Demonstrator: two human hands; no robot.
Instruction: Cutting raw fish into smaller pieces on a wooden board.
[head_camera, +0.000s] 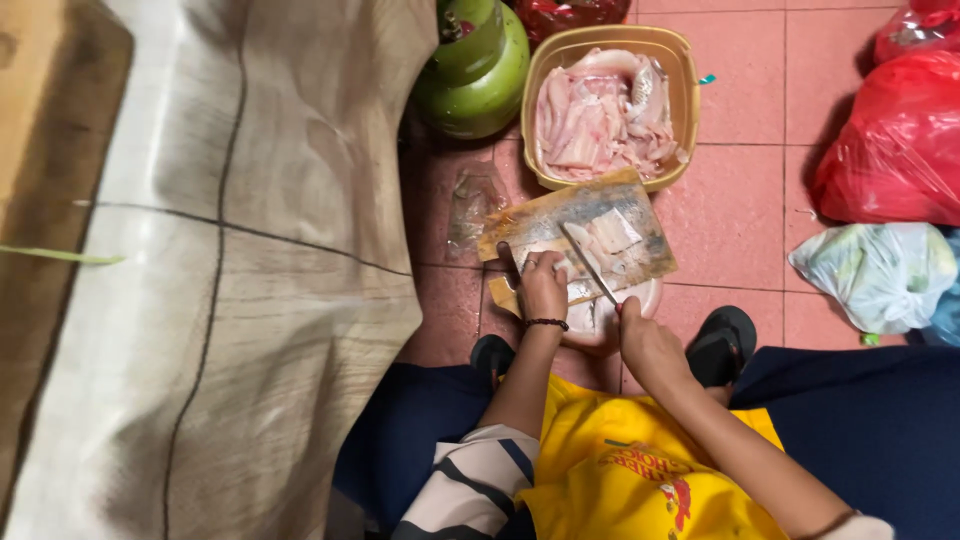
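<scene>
A wooden cutting board (640, 262) lies on the pink tiled floor with pale fish pieces (612, 234) on it. My left hand (543, 285) presses down on the fish at the board's near left side. My right hand (645, 343) grips a knife (589, 263) whose blade angles up and left across the fish. A white plate (652, 295) sits partly under the board's near edge. Beyond the board stands a yellow plastic tub (684, 70) filled with pale fish fillets (600, 115).
A green gas cylinder (474, 68) stands left of the tub. Red plastic bags (895, 140) and a whitish bag (880, 272) lie at the right. A large draped cloth (230, 280) fills the left. Black sandals (722, 345) rest beside my knees.
</scene>
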